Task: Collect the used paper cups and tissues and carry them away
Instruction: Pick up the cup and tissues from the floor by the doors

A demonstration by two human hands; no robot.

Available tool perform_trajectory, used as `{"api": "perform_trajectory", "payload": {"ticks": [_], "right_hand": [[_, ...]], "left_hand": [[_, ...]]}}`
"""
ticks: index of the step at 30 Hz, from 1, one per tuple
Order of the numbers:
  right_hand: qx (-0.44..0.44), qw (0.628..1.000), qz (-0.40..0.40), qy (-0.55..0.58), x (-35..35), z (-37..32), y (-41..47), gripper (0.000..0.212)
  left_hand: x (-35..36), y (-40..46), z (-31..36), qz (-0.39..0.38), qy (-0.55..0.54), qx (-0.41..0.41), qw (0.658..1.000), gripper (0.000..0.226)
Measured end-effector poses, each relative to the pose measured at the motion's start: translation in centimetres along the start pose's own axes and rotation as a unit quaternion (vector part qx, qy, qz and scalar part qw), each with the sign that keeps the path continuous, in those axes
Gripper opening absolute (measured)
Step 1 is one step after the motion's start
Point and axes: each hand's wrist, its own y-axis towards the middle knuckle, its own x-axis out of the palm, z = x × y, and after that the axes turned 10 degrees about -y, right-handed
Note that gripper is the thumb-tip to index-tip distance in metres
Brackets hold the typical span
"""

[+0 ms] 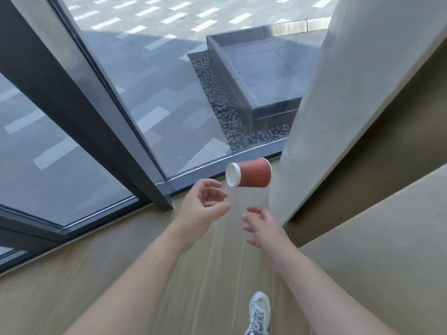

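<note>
Two bare forearms are seen nearest the camera, extended forward over a wooden floor [121, 274]. A grey-and-white sneaker [260, 313] is seen below the right forearm, planted on the floor.

Left hand [202, 209]: raised, fingers loosely curled, thumb extended toward the right; nothing is grasped.

Right hand [262, 227]: held lower and to the right of the left hand, fingers spread and relaxed; nothing is held.

Paper cup [249, 175]: red body with a white rim, lying on its side, white mouth turned toward the left. It is located just beyond and above both hands, closer to the fingertips of the left hand, and is touched by neither. Whether it rests on the floor or is in the air cannot be told.

Window frame [79, 100]: dark metal, located beyond the left hand, with glass panes on either side. Paving and a bed of dark pebbles [232, 122] are visible through the glass.

Curtain [350, 93]: pale fabric, hanging beyond the right hand, just right of the cup.
</note>
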Motion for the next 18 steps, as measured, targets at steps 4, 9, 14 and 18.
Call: {"api": "perform_trajectory", "payload": {"ticks": [4, 9, 14, 18], "right_hand": [[0.115, 0.993, 0.014, 0.002, -3.0, 2.8, 4.7, 0.011], [0.202, 0.979, 0.006, -0.007, -4.5, 5.7, 6.7, 0.006], [0.182, 0.983, 0.008, -0.008, -5.3, 3.6, 10.5, 0.006], [0.170, 0.985, 0.025, -0.018, -6.0, 2.2, 13.3, 0.007]], "left_hand": [[1.9, 3.7, -2.2, 0.046, -0.012, -0.040, 0.998, 0.035], [1.4, 6.8, -3.2, 0.073, -0.018, -0.059, 0.995, 0.032], [0.8, 10.9, -3.2, 0.079, -0.024, -0.066, 0.994, 0.033], [0.6, 14.7, -3.2, 0.062, -0.025, -0.068, 0.995, 0.033]]}}
